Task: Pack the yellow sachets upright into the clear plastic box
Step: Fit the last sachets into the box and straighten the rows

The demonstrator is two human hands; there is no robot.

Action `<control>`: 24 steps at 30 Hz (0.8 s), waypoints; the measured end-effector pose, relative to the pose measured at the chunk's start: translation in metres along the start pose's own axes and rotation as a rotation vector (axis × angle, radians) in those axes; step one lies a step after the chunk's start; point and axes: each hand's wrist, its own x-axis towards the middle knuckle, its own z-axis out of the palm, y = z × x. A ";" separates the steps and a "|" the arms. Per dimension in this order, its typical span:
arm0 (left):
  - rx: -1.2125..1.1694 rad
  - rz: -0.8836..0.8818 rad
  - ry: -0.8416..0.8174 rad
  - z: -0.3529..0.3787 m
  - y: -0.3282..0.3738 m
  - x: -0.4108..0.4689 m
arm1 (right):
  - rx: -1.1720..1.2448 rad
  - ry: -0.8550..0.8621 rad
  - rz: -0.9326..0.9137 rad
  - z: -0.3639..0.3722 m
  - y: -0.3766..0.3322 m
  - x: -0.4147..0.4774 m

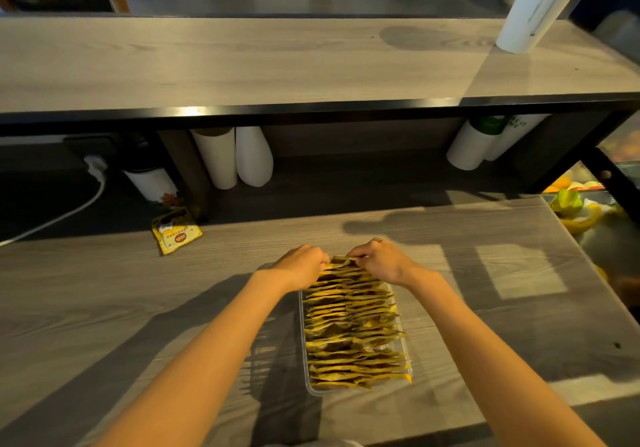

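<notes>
Filling a clear plastic box (302, 325) on the grey wood-grain counter (138, 308), yellow sachets (353, 328) stand upright. At its far end, the left hand (303, 266) and right hand (379, 261) pinch sachet tops with curled fingers. Beyond the fingers, leftward, lies a loose sachet (176, 233); farther off, a raised shelf (242, 62).

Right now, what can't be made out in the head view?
Head view:
- Far end of the clear plastic box: covered by the left hand and right hand.
- Count and print of the yellow sachets: packed edge-on, too small.
- Loose sachet: text too small.
- White cups: tops cut off by the shelf edge.
</notes>
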 end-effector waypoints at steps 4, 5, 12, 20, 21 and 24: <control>-0.057 -0.025 0.031 -0.002 0.002 -0.001 | 0.016 0.020 0.017 0.001 -0.003 -0.001; -0.067 -0.033 0.050 -0.003 0.003 -0.001 | 0.040 0.033 0.026 0.000 -0.004 0.000; -0.096 -0.130 0.190 -0.023 0.002 -0.005 | 0.021 0.209 0.057 -0.007 -0.020 0.001; -0.118 -0.426 0.492 -0.061 -0.049 -0.032 | -0.054 0.300 -0.113 -0.004 -0.108 0.043; -0.130 -0.462 0.530 -0.062 -0.061 -0.038 | -0.059 0.281 -0.143 0.002 -0.120 0.050; -0.192 -0.540 0.615 -0.056 -0.100 -0.054 | -0.074 0.164 -0.216 0.024 -0.152 0.075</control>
